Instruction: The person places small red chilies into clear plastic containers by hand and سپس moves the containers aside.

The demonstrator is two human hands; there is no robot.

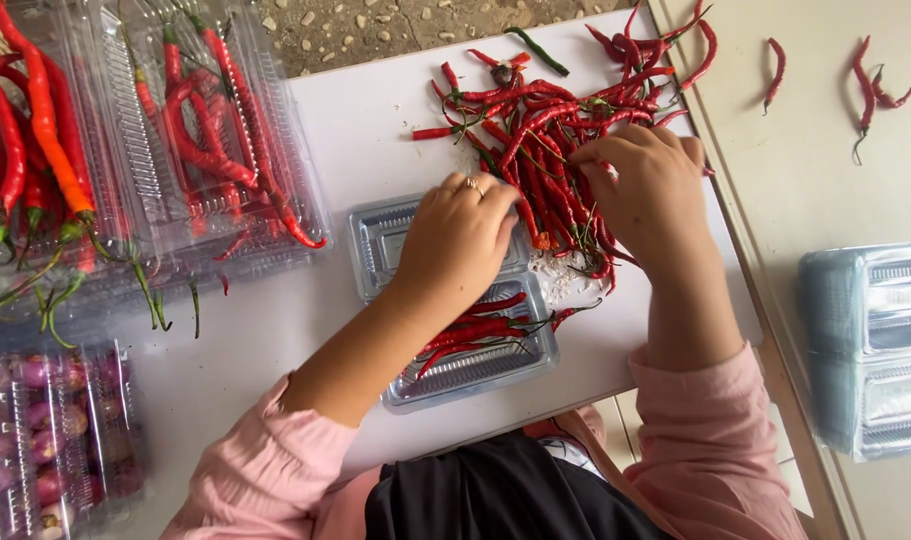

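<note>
Chilli pile (pixel 555 150) under both hands

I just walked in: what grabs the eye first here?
The loose heap of red chillies at the far side of the white table, with both hands in it: the left hand and the right hand. Just below the left hand sits a clear plastic tray holding a few chillies.

A single head-worn camera looks almost straight down from close above the white table (pixel 355 130), the wearer's pink sleeves (pixel 710 440) entering from the bottom edge; the far table edge and speckled floor (pixel 375 25) lie at the top, with no second view to overlap
</note>
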